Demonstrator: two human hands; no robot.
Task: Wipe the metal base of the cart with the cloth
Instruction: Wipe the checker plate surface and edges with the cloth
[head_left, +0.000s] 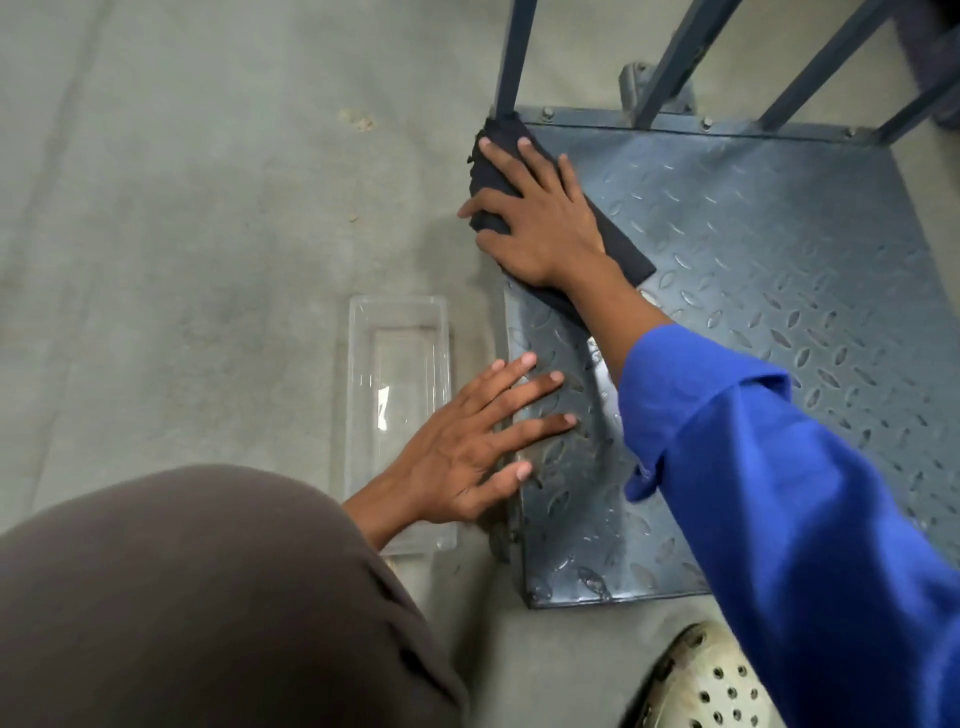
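Note:
The cart's metal base (753, 270) is a blue-grey diamond-tread plate lying low on the floor at the right. A dark cloth (618, 244) lies on its far left corner, beside an upright bar (511, 57). My right hand (535, 218) presses flat on the cloth with fingers spread, its blue sleeve crossing the plate. My left hand (478, 447) rests open on the plate's near left edge, fingers straight and reaching onto the tread.
A clear plastic tray (397, 364) lies on the concrete floor just left of the base, partly under my left wrist. Blue-grey frame bars (810, 73) rise from the plate's far edge. My knee (208, 597) and a perforated shoe (711, 680) fill the foreground.

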